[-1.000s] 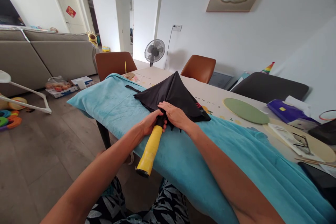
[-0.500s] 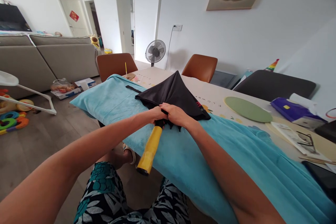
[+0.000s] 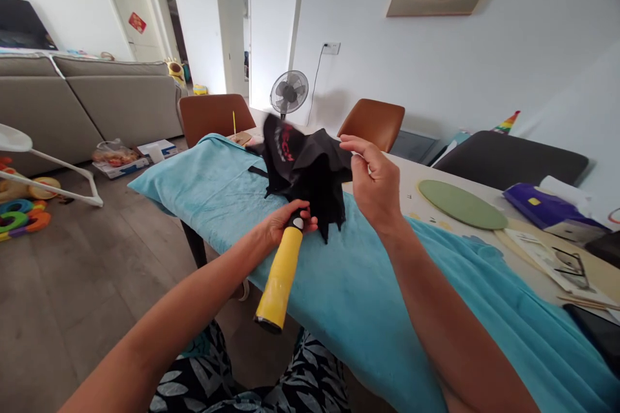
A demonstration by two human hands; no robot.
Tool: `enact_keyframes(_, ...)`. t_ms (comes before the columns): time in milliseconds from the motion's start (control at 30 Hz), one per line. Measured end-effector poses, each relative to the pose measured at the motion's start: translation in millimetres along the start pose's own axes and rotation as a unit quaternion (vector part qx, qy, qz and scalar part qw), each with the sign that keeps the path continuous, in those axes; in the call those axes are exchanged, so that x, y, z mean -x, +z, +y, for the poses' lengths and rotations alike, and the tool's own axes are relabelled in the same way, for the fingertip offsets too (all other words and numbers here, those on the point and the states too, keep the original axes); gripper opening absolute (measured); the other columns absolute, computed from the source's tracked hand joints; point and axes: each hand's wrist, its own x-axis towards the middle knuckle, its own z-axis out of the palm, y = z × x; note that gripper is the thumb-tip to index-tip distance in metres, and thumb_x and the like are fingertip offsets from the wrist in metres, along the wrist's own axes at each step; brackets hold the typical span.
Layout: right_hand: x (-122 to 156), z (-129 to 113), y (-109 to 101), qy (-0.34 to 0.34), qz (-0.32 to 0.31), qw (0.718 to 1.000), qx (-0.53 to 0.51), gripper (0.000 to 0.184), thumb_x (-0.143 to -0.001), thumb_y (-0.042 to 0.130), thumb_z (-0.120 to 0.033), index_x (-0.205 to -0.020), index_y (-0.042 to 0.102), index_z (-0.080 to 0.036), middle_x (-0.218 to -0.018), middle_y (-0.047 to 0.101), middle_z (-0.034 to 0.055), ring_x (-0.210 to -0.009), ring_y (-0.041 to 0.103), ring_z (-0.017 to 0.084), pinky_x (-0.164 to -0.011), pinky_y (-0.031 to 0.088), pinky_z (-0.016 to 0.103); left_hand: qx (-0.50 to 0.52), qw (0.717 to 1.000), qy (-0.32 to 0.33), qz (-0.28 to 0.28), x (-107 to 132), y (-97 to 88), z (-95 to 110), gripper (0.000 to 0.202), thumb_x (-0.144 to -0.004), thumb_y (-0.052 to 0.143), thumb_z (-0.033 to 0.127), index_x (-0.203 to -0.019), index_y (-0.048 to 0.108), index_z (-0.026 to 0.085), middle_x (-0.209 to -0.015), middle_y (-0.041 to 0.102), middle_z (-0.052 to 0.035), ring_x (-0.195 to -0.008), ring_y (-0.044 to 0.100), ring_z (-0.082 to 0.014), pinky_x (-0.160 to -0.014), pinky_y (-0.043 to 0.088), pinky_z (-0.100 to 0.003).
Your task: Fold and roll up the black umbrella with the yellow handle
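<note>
A folding umbrella (image 3: pixel 317 158) with a black canopy and red lettering is partly gathered, its panels loose and flared above the blue cloth. Its yellow handle (image 3: pixel 281 277) points down toward me past the table's edge. My left hand (image 3: pixel 289 221) is closed around the black neck just above the handle, where a pale button shows. To the right of the canopy, my right hand (image 3: pixel 375 181) is raised with its index finger stretched out and thumb apart. Its fingertips are close to the canopy's right edge; I see no fabric held in them.
A light blue cloth (image 3: pixel 208 174) covers the near side of the table. On the right lie a green oval mat (image 3: pixel 462 204), a purple tissue pack (image 3: pixel 547 206), eyeglasses (image 3: pixel 571 264) and a dark phone (image 3: pixel 595 332). Brown chairs (image 3: pixel 372 124) and a fan (image 3: pixel 289 91) stand beyond.
My right hand has left the umbrella's neck and moved up and right. The canopy has gone from a flattened, spread shape to loose, flaring folds. My left hand still grips the neck.
</note>
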Motion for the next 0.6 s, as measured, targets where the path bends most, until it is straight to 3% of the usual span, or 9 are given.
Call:
enact_keyframes(233,7.6,15.0,16.7,0.03,-0.058,0.998,0.026,0.028,-0.081,0.04,-0.012,-0.097,0.061,-0.02,-0.113,0.063,0.0046,-0.107,0.056,0.018,-0.097,0.042,0.039,-0.08,0.996,-0.023,0.025,-8.5,-1.6,-6.5,0.022,-0.084,0.051,0.015,-0.063,0.047,0.013,-0.054,0.055,-0.0017,-0.057,0.064,-0.014,-0.052,0.055,-0.021)
enact_keyframes(467,13.8,13.0,27.9,-0.016,-0.122,0.991,0.047,0.031,-0.084,0.039,-0.014,-0.107,0.058,-0.022,-0.12,0.058,0.0046,-0.114,0.052,0.018,-0.101,0.038,0.04,-0.177,0.983,0.038,0.021,-9.4,3.6,-15.9,0.012,-0.08,0.056,0.014,-0.069,0.05,0.011,-0.056,0.055,-0.0007,-0.059,0.066,-0.0203,-0.048,0.055,-0.029)
enact_keyframes(600,17.2,11.0,32.9,-0.029,-0.199,0.976,0.083,0.032,-0.085,0.04,-0.016,-0.113,0.055,-0.02,-0.123,0.056,0.006,-0.118,0.048,0.019,-0.102,0.037,0.039,-0.23,0.972,0.056,0.005,-15.7,3.4,-22.0,0.012,-0.08,0.053,0.013,-0.068,0.05,0.011,-0.054,0.055,-0.0014,-0.054,0.064,-0.0212,-0.044,0.053,-0.03)
